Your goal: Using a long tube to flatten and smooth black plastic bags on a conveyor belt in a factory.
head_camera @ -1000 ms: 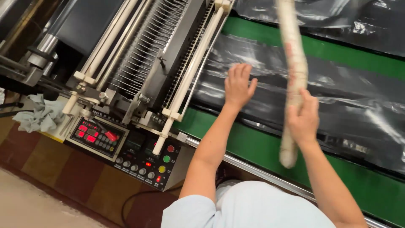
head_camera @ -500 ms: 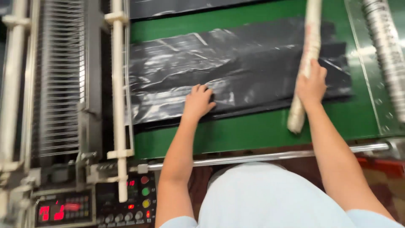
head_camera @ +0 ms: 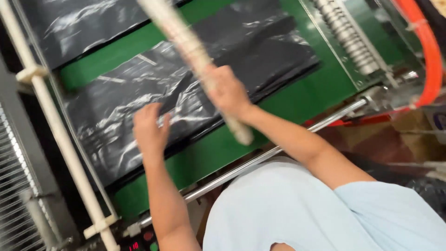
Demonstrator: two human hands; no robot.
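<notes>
A green conveyor belt (head_camera: 297,100) runs slantwise under my view. Along its near edge lies a thin metal rod (head_camera: 260,160). At the belt's far right end I see a ribbed metal roller (head_camera: 346,39), and beyond that roller an orange hose (head_camera: 425,51) curves downward. Left of the belt a white bar (head_camera: 55,135) stands lengthwise, with a grille of thin wires (head_camera: 14,195) further left. Below the bar's lower end, a red digital display (head_camera: 134,245) glows.
</notes>
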